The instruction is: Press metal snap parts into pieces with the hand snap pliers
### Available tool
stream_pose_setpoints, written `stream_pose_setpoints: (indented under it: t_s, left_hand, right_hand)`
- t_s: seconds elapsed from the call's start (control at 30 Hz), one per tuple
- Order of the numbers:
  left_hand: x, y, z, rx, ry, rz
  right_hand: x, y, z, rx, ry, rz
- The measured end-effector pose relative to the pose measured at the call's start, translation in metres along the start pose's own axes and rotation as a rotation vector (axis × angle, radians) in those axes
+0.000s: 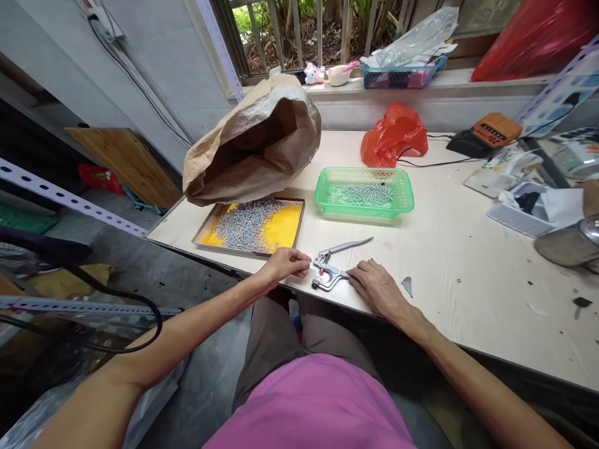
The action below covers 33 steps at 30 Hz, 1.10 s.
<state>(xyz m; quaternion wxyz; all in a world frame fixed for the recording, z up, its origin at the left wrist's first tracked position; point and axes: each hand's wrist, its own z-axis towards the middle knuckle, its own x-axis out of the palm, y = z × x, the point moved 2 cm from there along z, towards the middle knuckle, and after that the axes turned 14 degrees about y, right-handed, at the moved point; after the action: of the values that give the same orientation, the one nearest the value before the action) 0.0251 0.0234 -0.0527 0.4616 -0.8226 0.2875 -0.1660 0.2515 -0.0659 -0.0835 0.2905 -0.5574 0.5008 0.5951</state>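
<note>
Pliers of silver-grey metal with spread handles (pixel 337 275) are lying near the front edge of a pale tabletop (pixel 440 305), with a person's right hand (pixel 374 284) grasping the lower handle and hiding its end. The left hand (pixel 291 264) is pinching thumb and fingertips together beside the pliers' head; whether they are holding anything small, one cannot tell. Brown paper sack (pixel 243 121), its interior mostly dark, is covering the rear of a shallow yellow-bottomed tray (pixel 289 227) of small metal pieces (pixel 241 227). Right frame edge is cutting off a metal vessel (pixel 561 249).
</note>
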Motion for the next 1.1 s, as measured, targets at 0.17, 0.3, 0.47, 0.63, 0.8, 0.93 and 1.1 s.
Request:
stream_pose_setpoints:
  t_s: [0.17,0.3,0.47,0.63,0.8,0.93,1.1]
  left_hand:
    - [0.018,0.016,0.012,-0.113,-0.017,0.092]
    - [0.023,0.018,0.015,-0.166,-0.029,0.156]
    - [0.028,0.008,0.013,-0.238,-0.025,0.245]
    - [0.029,-0.004,0.015,-0.340,0.044,0.379]
    - [0.029,-0.006,0.014,-0.407,0.064,0.407]
    - [0.029,-0.005,0.013,-0.393,0.060,0.401]
    - [0.030,-0.003,0.012,-0.381,0.052,0.403]
  right_hand:
    - [-0.005,0.003,0.000,0.034,0.039,-0.022]
    - [-0.006,0.003,0.000,0.048,0.053,-0.008]
    - [-0.007,0.003,0.001,0.058,0.078,0.030]
    - [-0.010,0.007,0.000,0.089,0.112,0.030]
    - [-0.016,-0.001,0.001,0.056,0.141,0.034]
    - [-0.025,-0.023,0.015,0.060,0.159,-0.044]
    - [-0.030,-0.035,0.033,0.032,0.215,-0.083]
